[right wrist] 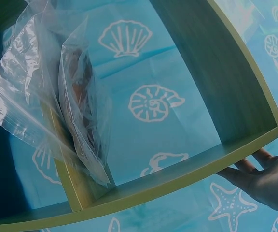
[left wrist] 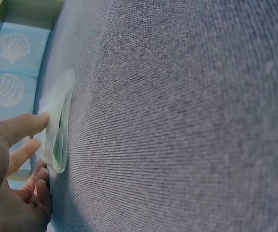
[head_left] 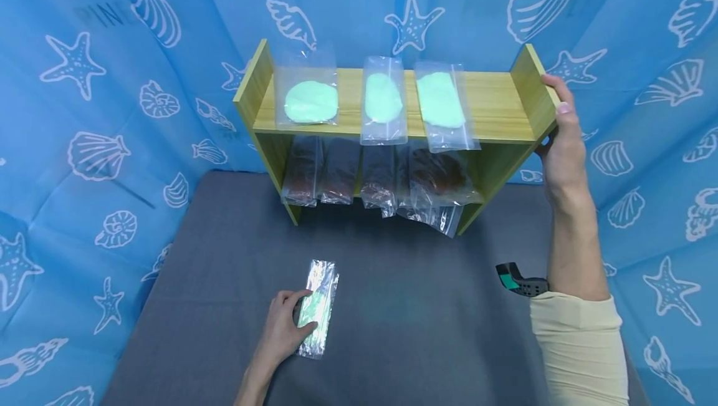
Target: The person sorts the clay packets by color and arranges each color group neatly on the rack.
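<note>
Nearest the camera, at the lower right of the head view, a cream sleeve (head_left: 580,347) covered the upper part of the right arm, with a small black and green wrist device (head_left: 518,281) just beside its cuff. Lower centre of the same view, the left hand (head_left: 283,328) lay on the grey tabletop (head_left: 421,319), fingers and thumb curled round the edge of a clear bag of pale green paste (head_left: 317,306) that lay lengthwise flat on the cloth. In the left wrist view the fingers (left wrist: 20,126) touched the bag's edge (left wrist: 57,128) at the left of the frame.

Upper centre, a small wooden shelf (head_left: 493,106) stood at the far side of the table against a blue backdrop printed with shells and starfish (head_left: 101,144). At the upper right, the right hand (head_left: 561,144) held the shelf's right side panel, thumb over its top edge and fingers behind it; the right wrist view showed those fingers (right wrist: 255,159) under the board at the lower right.

On the top board lay three clear bags of green paste (head_left: 384,100) side by side. Below them, several clear bags of dark brown contents (head_left: 381,175) stood packed together on the lower level, their ends hanging over the front.
</note>
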The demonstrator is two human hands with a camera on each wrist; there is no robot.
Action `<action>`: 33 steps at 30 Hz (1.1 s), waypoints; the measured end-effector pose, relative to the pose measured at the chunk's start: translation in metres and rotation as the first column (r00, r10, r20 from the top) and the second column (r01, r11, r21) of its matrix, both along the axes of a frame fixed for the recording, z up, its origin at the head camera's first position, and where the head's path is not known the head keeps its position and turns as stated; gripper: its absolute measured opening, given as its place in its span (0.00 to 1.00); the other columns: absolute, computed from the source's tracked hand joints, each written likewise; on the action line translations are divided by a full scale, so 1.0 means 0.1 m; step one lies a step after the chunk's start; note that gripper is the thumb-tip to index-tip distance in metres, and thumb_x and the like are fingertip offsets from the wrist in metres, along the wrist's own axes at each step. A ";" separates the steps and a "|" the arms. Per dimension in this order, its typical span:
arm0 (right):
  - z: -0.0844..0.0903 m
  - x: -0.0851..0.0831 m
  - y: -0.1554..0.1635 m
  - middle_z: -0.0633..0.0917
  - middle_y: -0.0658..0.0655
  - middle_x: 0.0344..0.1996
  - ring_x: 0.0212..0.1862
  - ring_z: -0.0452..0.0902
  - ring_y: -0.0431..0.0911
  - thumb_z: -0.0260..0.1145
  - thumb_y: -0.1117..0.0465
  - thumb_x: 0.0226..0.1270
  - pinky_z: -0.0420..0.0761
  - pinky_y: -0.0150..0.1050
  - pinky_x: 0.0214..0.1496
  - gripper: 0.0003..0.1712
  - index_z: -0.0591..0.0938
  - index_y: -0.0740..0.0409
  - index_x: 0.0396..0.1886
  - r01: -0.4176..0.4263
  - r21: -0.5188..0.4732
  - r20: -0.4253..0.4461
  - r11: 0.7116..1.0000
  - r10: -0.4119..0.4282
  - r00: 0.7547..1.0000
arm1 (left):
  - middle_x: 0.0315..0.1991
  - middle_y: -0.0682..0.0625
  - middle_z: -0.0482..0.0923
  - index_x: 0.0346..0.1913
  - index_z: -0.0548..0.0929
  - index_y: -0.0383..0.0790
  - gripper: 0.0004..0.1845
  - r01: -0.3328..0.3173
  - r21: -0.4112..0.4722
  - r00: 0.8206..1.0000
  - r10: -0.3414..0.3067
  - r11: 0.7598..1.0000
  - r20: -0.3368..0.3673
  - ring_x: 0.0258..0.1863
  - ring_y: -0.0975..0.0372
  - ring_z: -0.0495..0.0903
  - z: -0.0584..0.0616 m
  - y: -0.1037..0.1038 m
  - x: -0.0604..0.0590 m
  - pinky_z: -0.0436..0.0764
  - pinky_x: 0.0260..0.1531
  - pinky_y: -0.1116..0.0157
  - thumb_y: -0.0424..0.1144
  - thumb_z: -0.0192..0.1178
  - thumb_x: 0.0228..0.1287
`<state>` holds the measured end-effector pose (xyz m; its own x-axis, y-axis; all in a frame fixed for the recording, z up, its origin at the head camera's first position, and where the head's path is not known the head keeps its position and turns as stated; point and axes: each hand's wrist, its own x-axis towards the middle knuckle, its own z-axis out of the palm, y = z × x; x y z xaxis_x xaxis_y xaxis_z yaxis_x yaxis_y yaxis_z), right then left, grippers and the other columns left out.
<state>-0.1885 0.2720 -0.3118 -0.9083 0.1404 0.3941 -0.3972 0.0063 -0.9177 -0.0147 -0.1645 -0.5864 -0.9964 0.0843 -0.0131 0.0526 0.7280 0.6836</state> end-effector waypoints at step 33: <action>0.00 0.00 0.00 0.67 0.60 0.54 0.49 0.65 0.50 0.44 0.47 0.74 0.66 0.43 0.42 0.28 0.70 0.43 0.71 0.008 0.005 -0.003 1.000 -0.008 1.000 | 0.19 0.59 0.70 0.57 0.80 0.48 0.30 0.152 0.239 0.984 -0.169 0.959 0.051 0.16 0.71 0.66 0.05 0.08 -0.08 0.71 0.21 0.70 0.37 0.78 0.49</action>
